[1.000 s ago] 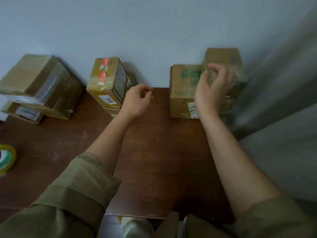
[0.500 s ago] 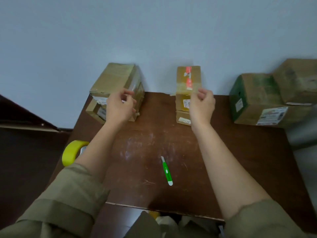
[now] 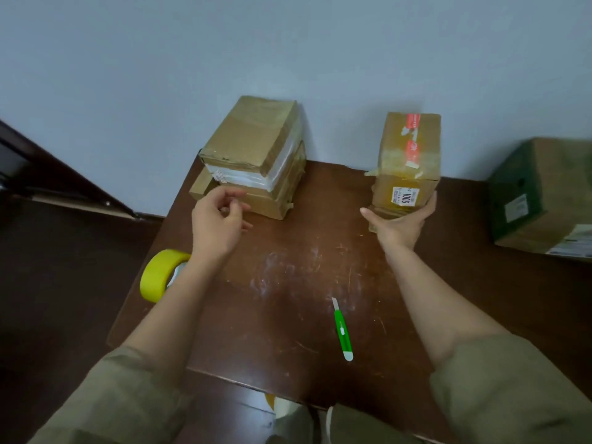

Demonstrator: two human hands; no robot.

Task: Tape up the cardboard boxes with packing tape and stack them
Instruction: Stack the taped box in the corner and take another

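A narrow stack of cardboard boxes (image 3: 408,145), its top crossed with red and clear tape, stands at the back of the brown table (image 3: 288,267). My right hand (image 3: 397,225) grips the stack's lowest part from the front, thumb on the left and fingers round the right side beside the "1006" label (image 3: 404,196). A second stack of taped boxes (image 3: 253,136) stands at the back left. Just in front of it hovers my left hand (image 3: 217,225), its fingers loosely curled and holding nothing. A yellow tape roll (image 3: 157,277) lies at the table's left edge, partly behind my left forearm.
A green utility knife (image 3: 342,331) lies on the table between my forearms, blade out. A large green-and-brown box (image 3: 541,193) sits at the far right. The grey wall runs right behind the boxes. Dark floor lies left of the table.
My view has swung left from the green boxes. My right hand has dropped to the base of the red-taped stack and taken hold. My left hand has drawn back from the left stack.
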